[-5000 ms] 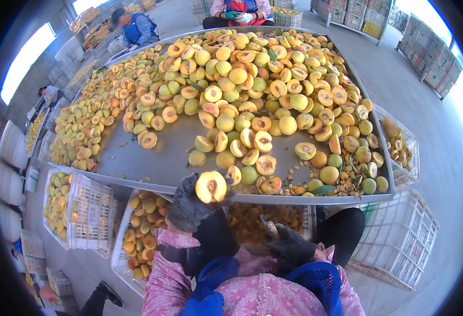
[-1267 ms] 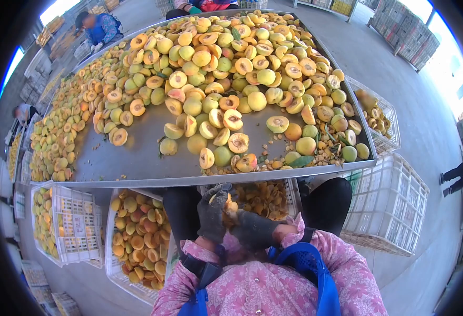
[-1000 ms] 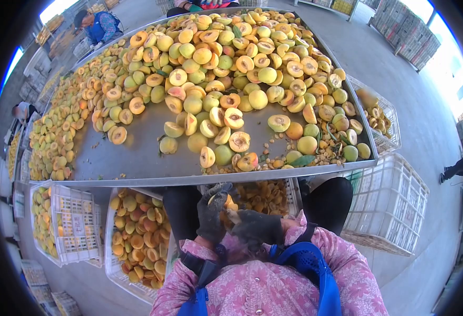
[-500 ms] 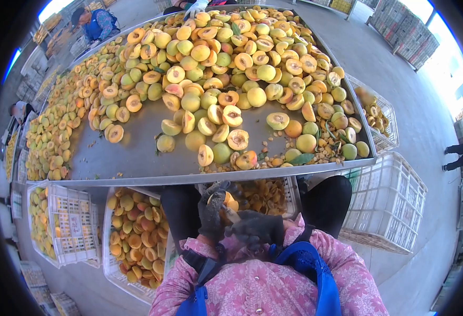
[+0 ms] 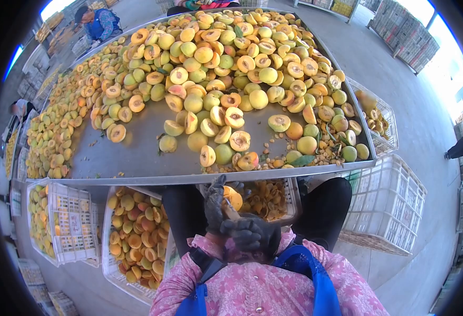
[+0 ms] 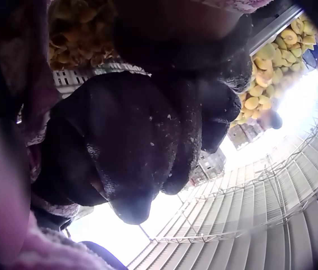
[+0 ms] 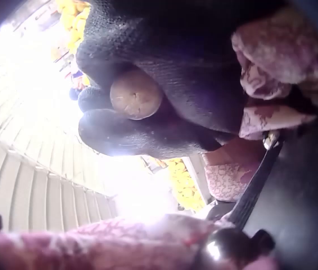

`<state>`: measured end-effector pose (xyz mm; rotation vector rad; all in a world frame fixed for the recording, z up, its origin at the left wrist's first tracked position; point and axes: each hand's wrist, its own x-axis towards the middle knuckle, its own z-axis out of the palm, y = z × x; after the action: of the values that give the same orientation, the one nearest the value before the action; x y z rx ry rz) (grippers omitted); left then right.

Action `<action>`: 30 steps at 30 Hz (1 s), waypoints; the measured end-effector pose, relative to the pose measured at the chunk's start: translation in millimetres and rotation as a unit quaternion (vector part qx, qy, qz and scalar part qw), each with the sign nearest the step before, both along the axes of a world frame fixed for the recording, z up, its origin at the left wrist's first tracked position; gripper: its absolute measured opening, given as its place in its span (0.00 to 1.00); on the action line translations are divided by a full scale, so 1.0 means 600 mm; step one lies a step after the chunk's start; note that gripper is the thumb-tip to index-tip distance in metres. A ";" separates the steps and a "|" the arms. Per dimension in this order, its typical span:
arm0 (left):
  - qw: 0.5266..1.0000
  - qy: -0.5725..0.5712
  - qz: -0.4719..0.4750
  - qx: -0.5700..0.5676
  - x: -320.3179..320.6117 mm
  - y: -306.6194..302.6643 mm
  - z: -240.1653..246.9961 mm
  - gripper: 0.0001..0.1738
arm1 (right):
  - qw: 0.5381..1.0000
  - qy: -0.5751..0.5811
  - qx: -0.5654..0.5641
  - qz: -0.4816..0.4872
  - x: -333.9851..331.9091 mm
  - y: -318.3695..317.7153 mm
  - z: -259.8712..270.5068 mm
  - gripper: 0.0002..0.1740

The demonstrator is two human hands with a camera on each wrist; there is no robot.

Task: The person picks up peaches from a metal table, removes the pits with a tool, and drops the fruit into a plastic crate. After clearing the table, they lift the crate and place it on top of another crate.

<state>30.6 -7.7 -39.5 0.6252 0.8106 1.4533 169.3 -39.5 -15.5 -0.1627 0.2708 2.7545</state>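
In the head view my gloved left hand grips a yellow-orange peach in front of my lap. My gloved right hand is close against it, fingers curled round a wooden-handled tool that angles up toward the peach. The tool's working end is hidden at the fruit. In the right wrist view the round butt of the wooden handle pokes out of the fist. The back of the dark left glove fills the left wrist view and hides the peach.
A metal table bears a heap of whole and halved peaches. Below its edge, a crate of fruit pieces stands between my knees. More peach-filled crates stand left; a white crate stands right. Other people work beyond.
Five seconds ago the left hand held up a halved peach by the table edge, the tool apart in the right. Both hands are now together lower down; lately the right has turned, knuckles up.
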 end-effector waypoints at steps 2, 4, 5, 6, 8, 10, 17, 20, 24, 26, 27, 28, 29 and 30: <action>0.992 -0.116 -0.028 -0.042 0.004 -0.001 0.007 0.26 | 1.000 -0.004 0.015 0.013 -0.001 -0.001 0.012 0.16; 0.998 -0.053 -0.028 -0.019 0.005 -0.008 0.005 0.26 | 0.996 -0.073 0.046 -0.002 0.006 -0.010 0.028 0.12; 0.998 -0.053 -0.027 -0.019 0.006 -0.009 0.005 0.26 | 0.996 -0.072 0.047 -0.001 0.007 -0.011 0.029 0.12; 0.999 -0.023 -0.023 -0.014 0.007 -0.010 0.007 0.26 | 0.999 -0.021 0.042 -0.010 0.007 -0.013 0.030 0.11; 1.000 0.010 -0.017 -0.005 0.009 -0.012 0.015 0.26 | 0.998 0.034 0.042 -0.017 0.008 -0.009 0.037 0.11; 0.993 -0.100 0.008 -0.062 0.017 -0.020 0.060 0.25 | 0.992 -0.052 0.110 -0.014 0.020 -0.006 0.061 0.11; 0.970 -0.074 0.232 0.005 -0.159 -0.051 0.135 0.24 | 0.905 -0.298 0.303 -0.018 0.065 0.010 0.132 0.11; 0.894 0.388 0.220 -0.034 -0.295 -0.068 0.119 0.21 | 0.771 -0.528 0.356 0.008 0.058 0.021 0.063 0.16; 0.663 0.726 0.180 0.011 -0.313 -0.036 0.128 0.19 | 0.385 -0.534 0.743 0.117 0.097 0.006 -0.172 0.16; 0.625 0.750 0.131 0.174 -0.262 0.015 0.157 0.21 | 0.437 -0.502 0.730 0.158 0.107 -0.003 -0.223 0.17; 0.626 0.734 0.102 0.241 -0.229 0.050 0.172 0.22 | 0.460 -0.487 0.721 0.177 0.112 -0.007 -0.241 0.18; 0.585 0.755 0.055 0.291 -0.195 0.082 0.185 0.21 | 0.482 -0.474 0.711 0.193 0.117 -0.008 -0.257 0.19; 0.538 0.771 0.007 0.341 -0.169 0.111 0.195 0.20 | 0.504 -0.461 0.700 0.207 0.122 -0.010 -0.274 0.20; 0.538 0.769 0.007 0.345 -0.156 0.143 0.173 0.20 | 0.503 -0.465 0.699 0.205 0.129 -0.015 -0.290 0.20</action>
<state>-63.1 78.2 64.4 2.7247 1.4690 0.8286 246.7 -48.4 -189.3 -1.1958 -2.3335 1.8137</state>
